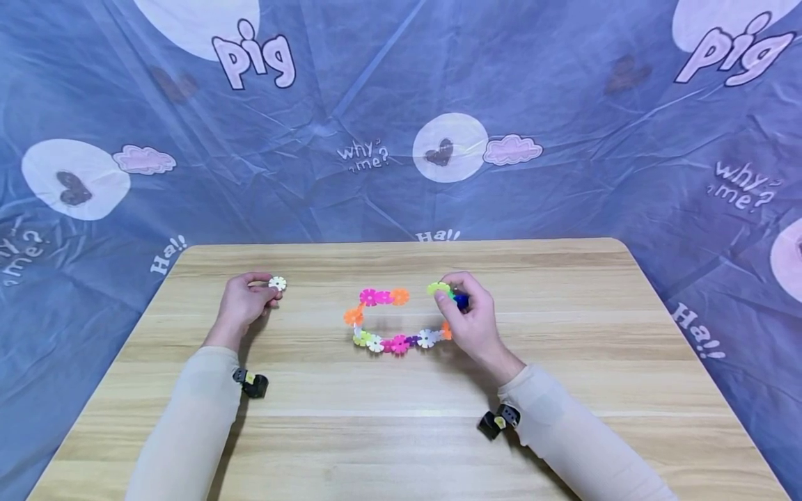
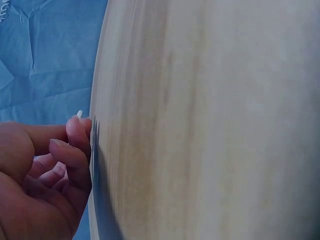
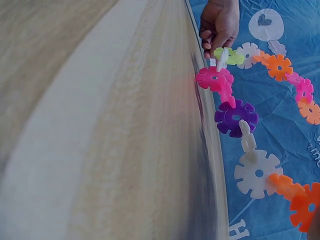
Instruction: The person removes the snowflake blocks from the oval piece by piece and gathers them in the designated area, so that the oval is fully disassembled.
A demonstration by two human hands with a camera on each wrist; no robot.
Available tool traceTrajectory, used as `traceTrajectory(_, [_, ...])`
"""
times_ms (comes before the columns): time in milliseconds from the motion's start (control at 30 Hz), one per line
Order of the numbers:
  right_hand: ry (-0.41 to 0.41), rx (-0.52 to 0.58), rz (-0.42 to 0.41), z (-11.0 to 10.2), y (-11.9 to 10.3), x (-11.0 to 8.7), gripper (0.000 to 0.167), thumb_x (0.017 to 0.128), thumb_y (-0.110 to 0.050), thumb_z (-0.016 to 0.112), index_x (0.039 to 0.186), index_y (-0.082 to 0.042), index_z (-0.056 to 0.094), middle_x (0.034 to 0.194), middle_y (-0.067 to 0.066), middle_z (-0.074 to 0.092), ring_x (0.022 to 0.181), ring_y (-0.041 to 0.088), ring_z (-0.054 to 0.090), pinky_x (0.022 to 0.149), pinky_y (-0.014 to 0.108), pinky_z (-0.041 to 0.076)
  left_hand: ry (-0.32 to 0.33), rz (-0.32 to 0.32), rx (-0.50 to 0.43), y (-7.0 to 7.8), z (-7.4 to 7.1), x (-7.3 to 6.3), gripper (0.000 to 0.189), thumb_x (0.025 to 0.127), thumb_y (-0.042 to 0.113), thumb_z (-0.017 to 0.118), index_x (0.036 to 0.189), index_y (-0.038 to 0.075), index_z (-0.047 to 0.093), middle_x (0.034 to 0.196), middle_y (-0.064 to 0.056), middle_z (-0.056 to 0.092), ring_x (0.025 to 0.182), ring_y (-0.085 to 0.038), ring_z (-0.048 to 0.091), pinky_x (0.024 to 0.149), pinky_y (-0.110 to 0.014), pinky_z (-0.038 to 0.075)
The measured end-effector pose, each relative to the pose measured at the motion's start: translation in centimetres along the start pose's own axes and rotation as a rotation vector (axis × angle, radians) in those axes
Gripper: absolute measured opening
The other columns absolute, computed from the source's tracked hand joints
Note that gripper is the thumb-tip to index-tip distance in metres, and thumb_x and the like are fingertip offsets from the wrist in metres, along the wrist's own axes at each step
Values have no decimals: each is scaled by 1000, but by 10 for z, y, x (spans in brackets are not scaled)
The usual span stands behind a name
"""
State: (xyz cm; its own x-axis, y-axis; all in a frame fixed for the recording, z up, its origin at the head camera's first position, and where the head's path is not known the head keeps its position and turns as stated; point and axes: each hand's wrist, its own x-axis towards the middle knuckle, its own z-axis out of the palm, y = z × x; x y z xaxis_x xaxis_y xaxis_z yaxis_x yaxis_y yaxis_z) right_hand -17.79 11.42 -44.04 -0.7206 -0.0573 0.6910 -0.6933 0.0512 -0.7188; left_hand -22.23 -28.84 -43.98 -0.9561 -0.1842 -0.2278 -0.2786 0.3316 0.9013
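Observation:
My left hand [image 1: 244, 305] pinches a white notched snowflake disc [image 1: 278, 283] between thumb and fingers over the table's left side; only a sliver of the disc [image 2: 80, 113] shows in the left wrist view. With my right hand [image 1: 474, 321] I hold one end of a chain of interlocked snowflake discs [image 1: 399, 344], gripping near a yellow-green disc [image 1: 438, 287] and a dark blue disc [image 1: 461, 301]. The chain curves into an unclosed loop. At its other end is an orange disc [image 1: 399, 296], apart from the yellow-green one. Fingers hide some discs by the right palm.
A wood-grain table [image 1: 388, 431] lies under both hands. Behind it hangs a blue printed cloth [image 1: 376, 90], reaching down along the table's back and side edges. Each sleeve carries a small black wrist camera [image 1: 253, 384].

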Motion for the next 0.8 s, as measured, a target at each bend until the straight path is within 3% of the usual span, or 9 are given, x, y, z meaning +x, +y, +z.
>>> traceTrajectory(333, [8, -5, -6, 1, 0, 1, 12, 89, 7, 62, 100, 5, 62, 64, 5, 53, 48, 8, 39, 42, 23, 31, -17, -16, 31, 0, -2, 0, 43, 100, 3, 56, 140, -6, 45, 91, -12, 72, 63, -8, 64, 49, -21, 48])
traceTrajectory(667, [3, 3, 3, 0, 0, 0, 9, 90, 4, 61, 100, 3, 62, 64, 4, 52, 49, 9, 38, 42, 23, 31, -15, -25, 149, 3, -3, 1, 40, 98, 6, 57, 136, -6, 49, 82, -8, 70, 59, -9, 58, 47, -22, 46])
traceTrajectory(800, [0, 0, 2, -1, 1, 0, 9, 91, 4, 61, 99, 2, 63, 64, 4, 53, 49, 9, 38, 42, 23, 31, -1, 3, 158, 5, -1, -3, 41, 100, 8, 57, 137, -6, 49, 88, -12, 70, 62, -10, 61, 49, -22, 47])
